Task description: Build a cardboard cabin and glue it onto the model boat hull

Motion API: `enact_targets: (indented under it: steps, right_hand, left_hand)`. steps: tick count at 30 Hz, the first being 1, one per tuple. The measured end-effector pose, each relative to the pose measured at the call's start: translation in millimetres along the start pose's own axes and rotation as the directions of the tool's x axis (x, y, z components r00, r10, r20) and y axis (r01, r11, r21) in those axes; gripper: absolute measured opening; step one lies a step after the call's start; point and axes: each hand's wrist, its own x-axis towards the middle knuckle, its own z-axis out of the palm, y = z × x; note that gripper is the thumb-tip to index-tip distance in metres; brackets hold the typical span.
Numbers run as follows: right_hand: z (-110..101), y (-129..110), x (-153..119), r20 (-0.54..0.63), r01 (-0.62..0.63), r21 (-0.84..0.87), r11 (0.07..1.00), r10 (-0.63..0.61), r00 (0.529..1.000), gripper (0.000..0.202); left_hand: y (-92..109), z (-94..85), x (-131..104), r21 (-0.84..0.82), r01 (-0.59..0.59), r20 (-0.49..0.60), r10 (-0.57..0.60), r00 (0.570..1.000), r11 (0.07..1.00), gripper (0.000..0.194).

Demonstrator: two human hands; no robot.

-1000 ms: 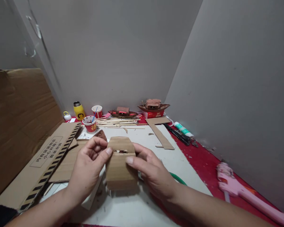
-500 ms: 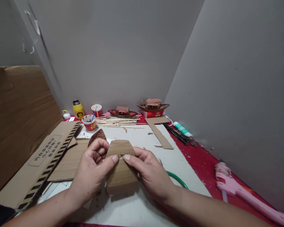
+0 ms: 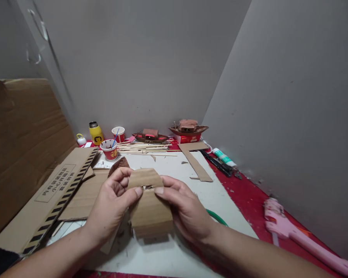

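A curved piece of brown cardboard [image 3: 150, 212] is held up over the white board. A small torn gap crosses its upper part. My left hand [image 3: 113, 204] grips its left edge, the thumb lying beside the gap and the fingers behind. On the opposite edge my right hand [image 3: 185, 206] is closed in the same way, its thumb at the gap's right end. Just behind my left hand lies a dark brown, crumpled-looking piece [image 3: 119, 165].
Printed cardboard [image 3: 58, 185] lies left. Paper cups [image 3: 109, 151], a yellow bottle [image 3: 95, 134], thin sticks [image 3: 145, 147] and two model boats [image 3: 188, 129] stand or lie at the back. A pink glue gun [image 3: 290, 229] rests right, and a green ring [image 3: 217, 217] lies beside my right hand.
My thumbs have moved apart, and the gap in the cardboard piece shows wider. The piece's lower part has shifted slightly to the right.
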Motion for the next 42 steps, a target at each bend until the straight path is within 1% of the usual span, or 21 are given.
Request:
enact_targets:
  steps: [3, 7, 11, 14, 16, 17, 21, 22, 25, 27, 31, 35, 37, 40, 41, 42]
  right_hand:
    - [-2, 0, 3, -0.001, 0.01, 0.066, 0.998, -0.01, 1.0, 0.013]
    - [0, -1, 5, -0.034, 0.029, 0.122, 0.992, -0.025, 0.999, 0.014]
    - [2, -3, 3, -0.023, 0.025, 0.107, 0.994, -0.023, 0.999, 0.018]
    - [2, -2, 0, -0.027, 0.02, 0.082, 0.996, -0.018, 0.999, 0.024]
    - [1, -1, -4, -0.024, 0.027, 0.035, 0.999, -0.026, 0.999, 0.026]
    - [1, -1, -6, -0.019, 0.041, -0.004, 0.999, -0.041, 0.999, 0.027]
    - [0, -3, -12, -0.01, 0.119, -0.186, 0.975, -0.123, 0.992, 0.025]
    - [0, -3, -12, -0.018, 0.118, -0.229, 0.966, -0.125, 0.992, 0.024]
    - [1, -6, -11, -0.045, 0.071, -0.337, 0.939, -0.091, 0.995, 0.024]
    - [2, -7, -9, -0.033, 0.054, -0.385, 0.922, -0.072, 0.997, 0.025]
    - [3, -11, -9, 0.037, 0.091, -0.51, 0.856, -0.084, 0.996, 0.023]
    - [4, -14, -12, 0.129, 0.154, -0.629, 0.762, -0.093, 0.987, 0.028]
    - [4, -15, -14, 0.169, 0.213, -0.696, 0.686, -0.132, 0.977, 0.031]
    - [6, -15, -16, 0.233, 0.326, -0.784, 0.528, -0.237, 0.943, 0.03]
    - [6, -14, -17, 0.245, 0.343, -0.793, 0.503, -0.252, 0.936, 0.029]
    - [6, -14, -17, 0.241, 0.34, -0.783, 0.52, -0.251, 0.938, 0.028]
  left_hand:
    - [3, -4.1, 2, -0.06, 0.015, 0.045, -0.012, 0.999, 0.998, 0.029]
    - [7, -7.5, 4, -0.094, 0.025, 0.12, -0.013, 0.993, 0.995, 0.026]
    - [9, -7.6, 5, -0.087, 0.021, 0.184, -0.004, 0.983, 0.996, 0.023]
    - [9, -6.1, 4, -0.117, 0.043, 0.217, -0.017, 0.976, 0.992, 0.02]
    - [7, -4.8, 2, -0.132, 0.063, 0.231, -0.031, 0.973, 0.989, 0.02]
    - [7, -4.3, 2, -0.131, 0.059, 0.221, -0.029, 0.975, 0.99, 0.02]
    - [6, -3.7, -2, -0.046, -0.004, 0.137, 0.01, 0.991, 0.999, 0.02]
    - [7, -4.0, -3, -0.027, -0.013, 0.139, 0.016, 0.99, 1.0, 0.02]
    - [11, -5.0, -5, 0.01, -0.009, 0.192, 0.006, 0.981, 1.0, 0.024]
    - [13, -5.2, -4, 0.04, 0.004, 0.197, -0.012, 0.98, 0.999, 0.026]
    - [13, -4.4, -1, 0.118, 0.014, 0.153, -0.032, 0.988, 0.993, 0.025]
    - [13, -3.0, -1, 0.141, 0.002, 0.161, -0.024, 0.987, 0.99, 0.024]
    - [13, -2.3, -1, 0.144, 0.012, 0.157, -0.035, 0.987, 0.99, 0.024]
    - [12, -2.2, -2, 0.113, 0.07, 0.147, -0.086, 0.985, 0.991, 0.025]
    - [11, -2.5, -3, 0.092, 0.09, 0.147, -0.103, 0.984, 0.992, 0.026]
    - [10, -3.0, -3, 0.068, 0.109, 0.147, -0.118, 0.982, 0.992, 0.026]
